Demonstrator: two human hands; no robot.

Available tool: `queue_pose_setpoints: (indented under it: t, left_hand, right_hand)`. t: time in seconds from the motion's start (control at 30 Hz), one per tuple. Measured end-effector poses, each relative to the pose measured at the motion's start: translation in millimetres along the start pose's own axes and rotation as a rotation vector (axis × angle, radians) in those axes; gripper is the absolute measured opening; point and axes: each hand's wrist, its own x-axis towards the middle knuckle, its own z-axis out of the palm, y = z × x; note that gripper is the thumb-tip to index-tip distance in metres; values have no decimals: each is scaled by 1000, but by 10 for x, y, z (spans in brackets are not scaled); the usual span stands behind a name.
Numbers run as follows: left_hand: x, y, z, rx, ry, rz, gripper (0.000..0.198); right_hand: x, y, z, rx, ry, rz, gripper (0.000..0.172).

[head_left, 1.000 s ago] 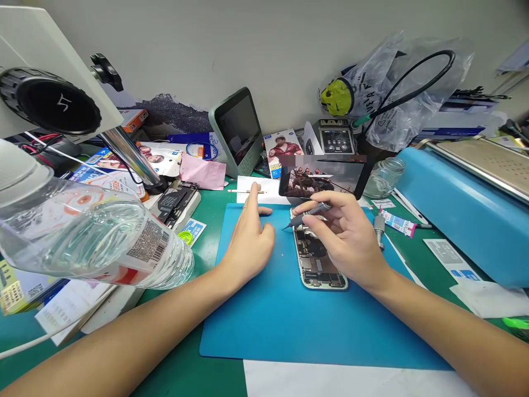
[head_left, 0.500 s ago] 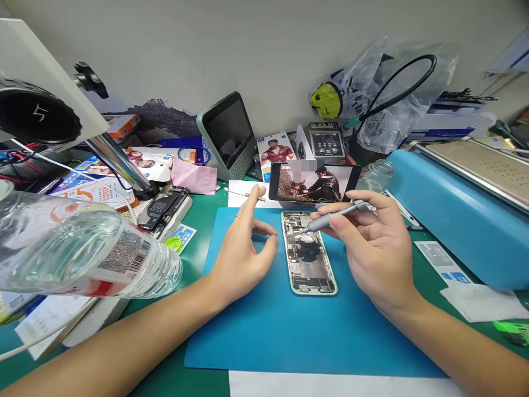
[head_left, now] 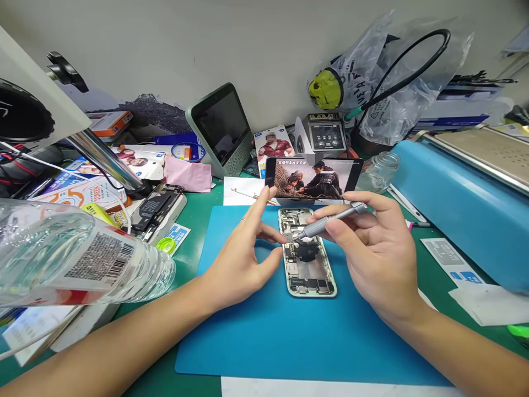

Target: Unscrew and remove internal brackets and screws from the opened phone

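Note:
An opened phone (head_left: 309,264), its inner boards and a round black part showing, lies lengthwise on a blue mat (head_left: 256,342). My right hand (head_left: 376,248) is closed around a grey precision screwdriver (head_left: 326,223), held slanted. Its tip points down-left over the upper middle of the phone; whether it touches a screw is too small to tell. My left hand (head_left: 248,251) has its fingers apart, with thumb and fingertips at the phone's left edge. No object shows between them.
Behind the phone a second phone (head_left: 312,179) stands upright playing a video. A large water bottle (head_left: 82,253) lies close at left, near another opened phone (head_left: 155,212). A blue machine (head_left: 450,215) is at right, beside a glass jar (head_left: 380,171).
My left thumb and fingertips have come right, up to the phone's edge. The screwdriver stays over the phone with its tip slightly lower. The whole view has shifted a little.

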Motion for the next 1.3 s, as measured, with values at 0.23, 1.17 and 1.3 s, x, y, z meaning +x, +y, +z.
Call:
queue_pose_setpoints:
  t: [0.23, 1.17, 1.3]
  left_hand:
    - [1, -12, 3, -13, 10, 7, 92]
    - [17, -90, 12, 9, 20, 70, 93]
    - [26, -91, 18, -10, 12, 72, 93]
  right_hand:
    - [3, 12, 14, -25, -13, -24, 30]
    - [38, 60, 10, 20, -35, 12, 30]
    - [29, 57, 9, 20, -33, 14, 30]
